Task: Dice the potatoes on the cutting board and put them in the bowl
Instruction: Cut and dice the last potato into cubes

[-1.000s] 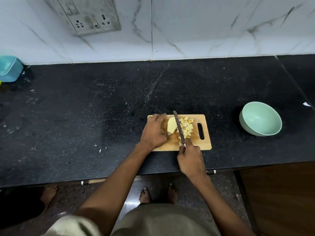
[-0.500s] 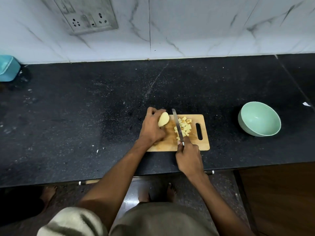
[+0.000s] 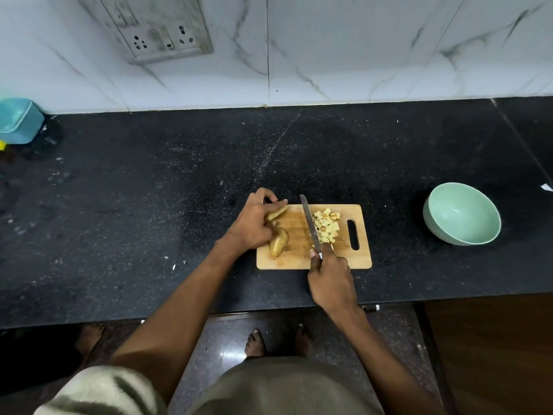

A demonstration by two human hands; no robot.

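Left hand [image 3: 254, 224] grips potato piece [image 3: 276, 213]; right [image 3: 330, 278] grips knife [image 3: 310, 227]. Lay flat side down on board [image 3: 299, 262], fingertips tucked.

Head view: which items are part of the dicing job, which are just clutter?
In use:
cutting board
knife, in right hand
potato pieces, one held by left hand
diced potato
green bowl, holding nothing yet

Lying about:
blue container
wall socket

Pale yellow potato cubes [image 3: 326, 225], tan wooden cutting board [image 3: 344, 260], mint-green bowl [image 3: 462, 214], speckled black counter [image 3: 149, 190], white marbled wall [image 3: 359, 49]
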